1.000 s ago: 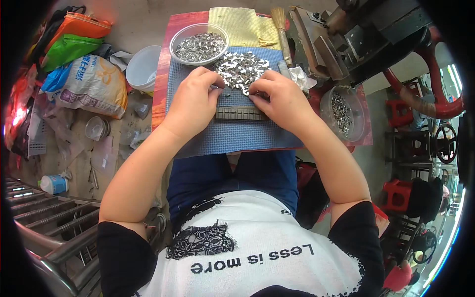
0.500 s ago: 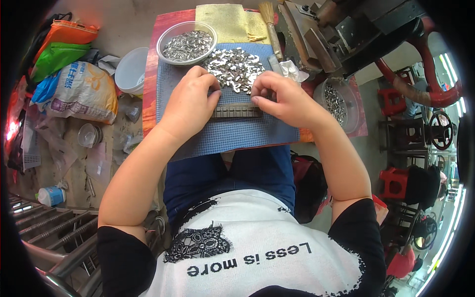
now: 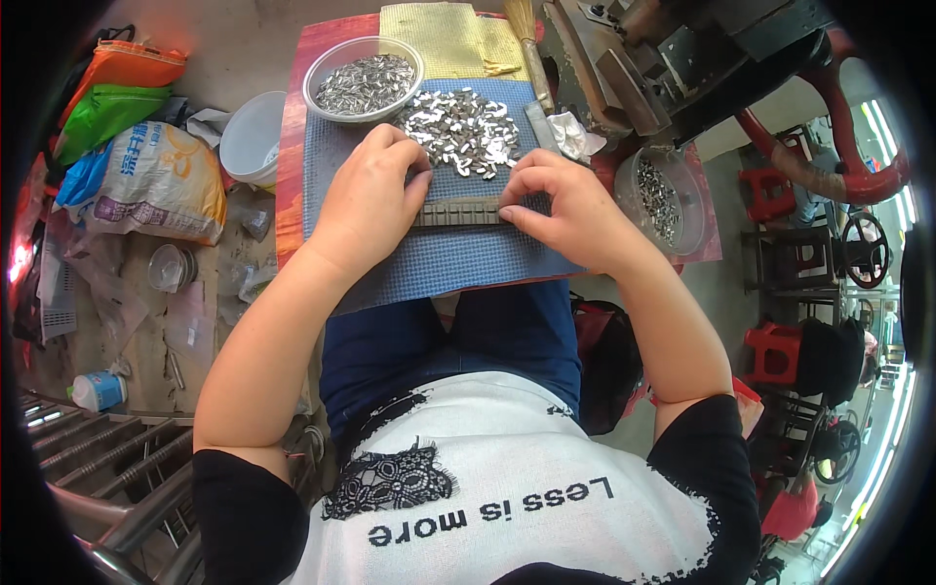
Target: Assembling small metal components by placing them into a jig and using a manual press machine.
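Note:
A dark slotted metal bar (image 3: 460,213) lies crosswise on the blue textured mat (image 3: 390,283), directly in front of me. At its left end is my left hand (image 3: 378,190), fingers curled in toward the thumb; whatever they hold is hidden. My right hand (image 3: 561,207) is at the bar's right end, its thumb and forefinger bent together over the last slots, and anything between them is too small to make out. Just beyond the bar, small silver and dark metal pieces (image 3: 458,129) are spread in a loose pile.
A clear round bowl (image 3: 314,97) of thin metal pieces stands far left, and a clear tub (image 3: 690,210) of small parts at the right. A brush (image 3: 529,49) and crumpled white tissue (image 3: 575,136) lie near the dark machine (image 3: 634,88). A white bucket (image 3: 244,146) is beyond the left edge.
My right hand has shifted slightly down toward the bar's right end, thumb now at its edge. My left hand stays almost in place.

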Demonstrator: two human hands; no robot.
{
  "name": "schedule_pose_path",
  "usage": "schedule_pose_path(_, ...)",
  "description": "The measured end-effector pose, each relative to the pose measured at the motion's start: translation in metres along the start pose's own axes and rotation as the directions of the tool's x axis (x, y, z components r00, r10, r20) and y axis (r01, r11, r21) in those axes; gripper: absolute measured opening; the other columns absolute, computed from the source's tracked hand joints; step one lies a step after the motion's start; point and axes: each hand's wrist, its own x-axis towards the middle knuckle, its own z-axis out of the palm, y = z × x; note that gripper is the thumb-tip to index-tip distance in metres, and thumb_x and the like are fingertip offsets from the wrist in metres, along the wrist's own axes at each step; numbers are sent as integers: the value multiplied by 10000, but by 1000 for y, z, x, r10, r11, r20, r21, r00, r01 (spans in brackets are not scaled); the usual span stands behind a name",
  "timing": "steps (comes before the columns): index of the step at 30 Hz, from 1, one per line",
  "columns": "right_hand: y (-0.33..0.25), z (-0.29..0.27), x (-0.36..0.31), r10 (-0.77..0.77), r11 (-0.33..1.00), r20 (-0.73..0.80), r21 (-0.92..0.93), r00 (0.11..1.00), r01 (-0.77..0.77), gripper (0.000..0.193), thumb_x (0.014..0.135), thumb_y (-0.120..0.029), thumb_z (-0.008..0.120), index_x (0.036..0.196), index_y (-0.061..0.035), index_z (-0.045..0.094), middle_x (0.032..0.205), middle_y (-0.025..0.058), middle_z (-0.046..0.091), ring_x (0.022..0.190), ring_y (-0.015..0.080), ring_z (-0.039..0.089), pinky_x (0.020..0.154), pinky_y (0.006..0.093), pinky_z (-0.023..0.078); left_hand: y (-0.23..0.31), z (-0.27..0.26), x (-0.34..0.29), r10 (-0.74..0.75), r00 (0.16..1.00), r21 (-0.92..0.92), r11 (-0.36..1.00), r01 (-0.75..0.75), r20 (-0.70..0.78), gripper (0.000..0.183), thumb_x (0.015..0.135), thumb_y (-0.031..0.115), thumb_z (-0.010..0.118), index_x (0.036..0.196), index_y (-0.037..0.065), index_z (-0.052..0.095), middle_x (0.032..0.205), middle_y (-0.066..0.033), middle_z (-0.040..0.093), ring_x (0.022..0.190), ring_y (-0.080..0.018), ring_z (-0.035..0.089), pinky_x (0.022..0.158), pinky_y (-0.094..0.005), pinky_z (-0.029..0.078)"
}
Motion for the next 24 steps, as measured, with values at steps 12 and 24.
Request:
schedule_pose_path(12, 10, 8, 25, -40, 985, -144, -173, 989, 15, 103, 824, -95, 732, 897, -28, 705, 875, 106, 649, 866, 277, 636, 782, 380, 509, -5, -3, -1, 45, 999, -20, 999, -45, 24, 79, 886, 41, 659, 950, -4, 656, 1090, -141, 591, 995, -343, 619, 875, -390, 500)
schedule_pose_path(24, 16, 4, 26, 85, 993, -124, -75, 989, -95, 141, 818, -136, 707, 867, -11, 666, 848, 104, 609, 827, 256, 611, 759, 362, 500, 3, -35, -6, -63, 960, -238, 962, 131, 273, 97, 840, 47, 712, 879, -14, 647, 1030, -34, 580, 797, -100, 523, 696, -243, 462)
